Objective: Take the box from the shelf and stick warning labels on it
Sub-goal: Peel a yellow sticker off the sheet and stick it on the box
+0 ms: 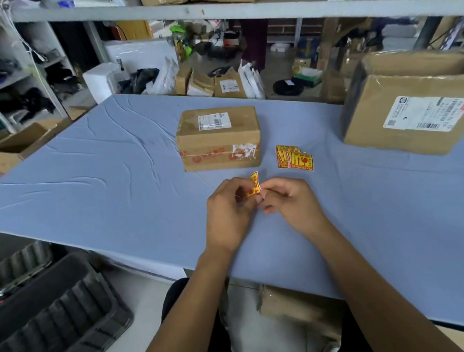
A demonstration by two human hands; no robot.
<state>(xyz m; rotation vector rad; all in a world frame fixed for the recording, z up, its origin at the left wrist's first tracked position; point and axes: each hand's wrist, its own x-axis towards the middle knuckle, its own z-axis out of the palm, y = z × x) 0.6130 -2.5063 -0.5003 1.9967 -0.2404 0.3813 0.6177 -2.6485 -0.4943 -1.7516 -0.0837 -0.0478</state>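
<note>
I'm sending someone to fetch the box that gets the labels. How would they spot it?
On the blue table, look near the middle, just beyond the hands. The small box sits left of the yellow labels. Unlike the big box at the right edge, it is taped shut, with red-printed tape across its front.

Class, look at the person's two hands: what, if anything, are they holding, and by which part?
Both the left hand and right hand pinch one yellow-and-red warning label by its lower end; its upper part curls free.
</note>
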